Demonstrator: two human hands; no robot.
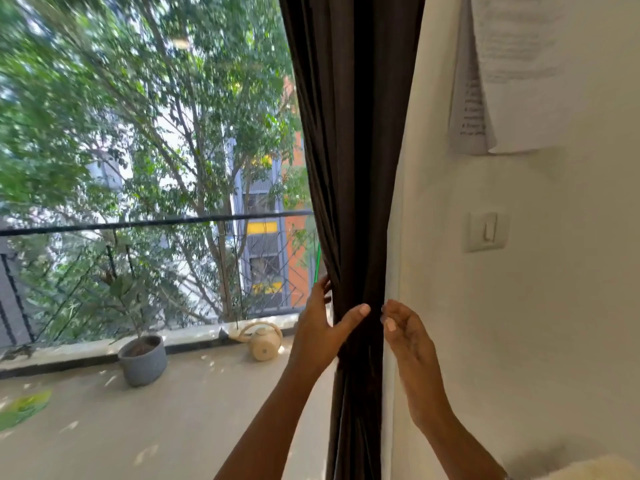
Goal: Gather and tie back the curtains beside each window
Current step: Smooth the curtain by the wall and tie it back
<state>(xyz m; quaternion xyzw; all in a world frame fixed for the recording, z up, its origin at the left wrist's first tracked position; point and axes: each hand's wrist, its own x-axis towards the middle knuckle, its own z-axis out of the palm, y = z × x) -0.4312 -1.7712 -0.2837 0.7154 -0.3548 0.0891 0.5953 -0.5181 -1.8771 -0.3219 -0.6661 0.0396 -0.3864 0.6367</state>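
- Left hand (320, 327) is wrapped round the dark curtain (356, 168), thumb across the front.
- Right hand (407, 332) sits loosely curled at its wall-side edge — gripping or just touching, I can't tell.
- The curtain is bunched beside the window (145, 150) — no tie visible, so tying remains.

Cream wall (519, 306) right (switch (487, 232), 2 papers (512, 81)); window (138, 133) shows sunlit balcony railing (156, 223).

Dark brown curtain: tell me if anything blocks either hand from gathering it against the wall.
Nothing visible does. The left hand already wraps the dark brown fabric curtain, thumb across its front. The right hand is at the curtain's wall-side edge, beside the bare cream wall. The white wall switch sits higher, clear of both.
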